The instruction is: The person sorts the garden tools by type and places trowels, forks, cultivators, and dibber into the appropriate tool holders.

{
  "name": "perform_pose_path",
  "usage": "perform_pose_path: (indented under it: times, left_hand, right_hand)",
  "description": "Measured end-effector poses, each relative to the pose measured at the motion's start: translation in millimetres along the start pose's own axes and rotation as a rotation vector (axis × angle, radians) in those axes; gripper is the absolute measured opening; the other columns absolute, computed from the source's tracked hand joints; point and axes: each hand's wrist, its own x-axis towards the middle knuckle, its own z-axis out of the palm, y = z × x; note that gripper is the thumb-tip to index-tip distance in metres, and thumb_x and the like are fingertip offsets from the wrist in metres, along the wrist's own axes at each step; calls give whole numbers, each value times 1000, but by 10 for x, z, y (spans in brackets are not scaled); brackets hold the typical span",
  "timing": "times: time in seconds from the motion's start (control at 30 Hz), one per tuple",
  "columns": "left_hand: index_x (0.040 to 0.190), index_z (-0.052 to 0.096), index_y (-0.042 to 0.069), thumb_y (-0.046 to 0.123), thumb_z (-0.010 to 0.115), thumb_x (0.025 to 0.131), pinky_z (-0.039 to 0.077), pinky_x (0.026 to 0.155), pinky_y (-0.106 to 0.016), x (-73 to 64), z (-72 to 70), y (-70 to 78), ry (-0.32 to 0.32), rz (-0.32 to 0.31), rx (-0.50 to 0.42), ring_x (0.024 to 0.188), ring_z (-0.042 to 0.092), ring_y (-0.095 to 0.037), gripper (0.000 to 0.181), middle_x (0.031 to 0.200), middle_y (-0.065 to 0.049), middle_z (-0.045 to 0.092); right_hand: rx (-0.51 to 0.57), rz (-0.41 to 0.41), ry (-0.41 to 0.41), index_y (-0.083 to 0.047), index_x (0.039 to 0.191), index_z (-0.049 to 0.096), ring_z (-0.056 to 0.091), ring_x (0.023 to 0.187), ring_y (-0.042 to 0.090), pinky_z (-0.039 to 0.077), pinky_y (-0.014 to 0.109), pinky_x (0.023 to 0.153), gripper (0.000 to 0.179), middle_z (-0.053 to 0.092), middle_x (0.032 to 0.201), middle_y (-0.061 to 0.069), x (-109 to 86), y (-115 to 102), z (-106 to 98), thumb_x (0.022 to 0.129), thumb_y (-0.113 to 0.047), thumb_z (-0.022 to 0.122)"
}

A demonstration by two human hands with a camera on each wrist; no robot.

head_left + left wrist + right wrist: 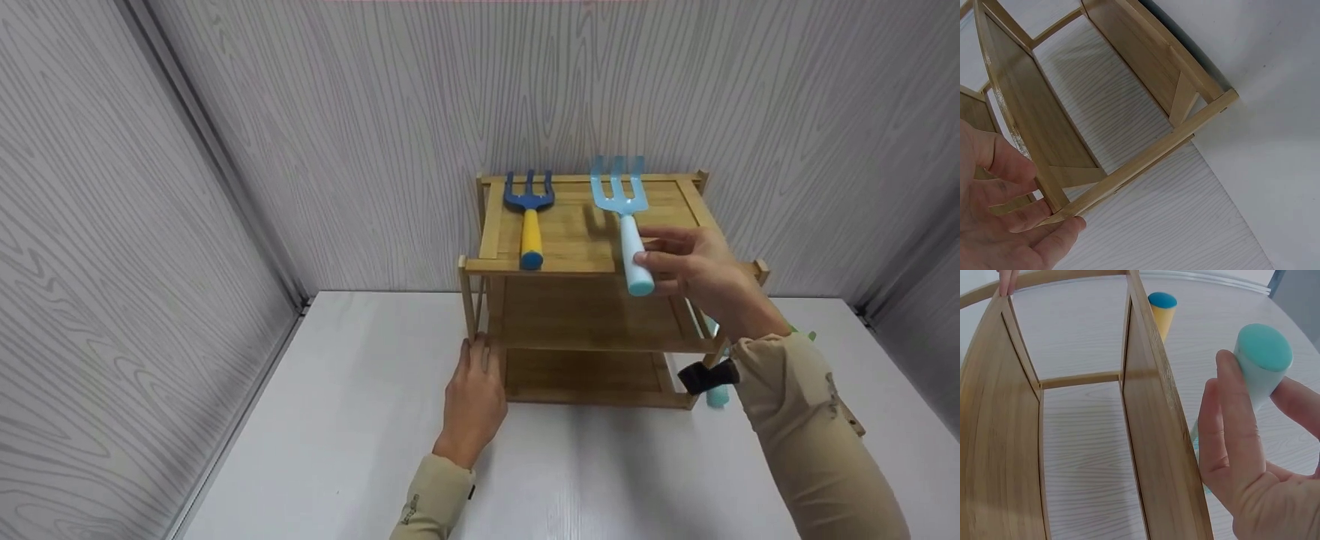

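We find dark lettering (410, 508) on the left sleeve (439, 487), too small to read. Our right hand (697, 270) pinches the pale blue fork (632, 244) between thumb and fingers near its handle end, over the wooden rack (592, 311), right of the yellow-handled fork (531, 231). Our left hand (476, 397) touches the rack's left side; we cannot tell whether its fingers grip.

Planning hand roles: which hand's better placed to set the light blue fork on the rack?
Right hand, likely: it pinches the light blue fork above the rack; the left hand is at the rack's left side.
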Motion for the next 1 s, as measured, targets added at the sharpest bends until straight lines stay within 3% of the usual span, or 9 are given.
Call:
perform_pose_path:
  times: [0.33, 0.67, 0.87, 1.0]
  left_hand:
    - [127, 59, -13, -7, 69, 89, 56, 94, -41, 6, -12, 2, -28, 9, 30, 122, 56, -48, 40, 130, -29, 54]
    - [125, 60, -13, -7, 67, 90, 56, 93, -42, 2, -16, -10, -14, 19, 43, 120, 57, -49, 37, 129, -29, 55]
    - [124, 60, -13, -7, 67, 90, 56, 92, -42, 4, -21, -20, -9, 24, 47, 119, 58, -49, 35, 129, -30, 55]
    - [122, 61, -13, -6, 68, 89, 56, 93, -42, 19, -19, -17, -5, 28, 49, 119, 58, -49, 35, 129, -30, 55]
  right_hand:
    - [-7, 44, 6, 8, 152, 35, 58, 106, 15, 56, 23, 87, 60, 44, 135, 16, 215, -60, 19, 102, -10, 62]
    - [-83, 79, -23, 8, 149, 40, 61, 88, 10, 57, 23, 78, 59, 59, 107, 4, 414, -133, 44, 101, -17, 64]
    - [-41, 89, 6, 12, 147, 40, 63, 82, 7, 59, 22, 77, 57, 60, 103, 4, 538, -164, 114, 100, -10, 63]
    - [-103, 104, 29, 8, 145, 46, 63, 81, 7, 59, 22, 76, 53, 60, 103, 4, 552, -199, 131, 100, -12, 64]
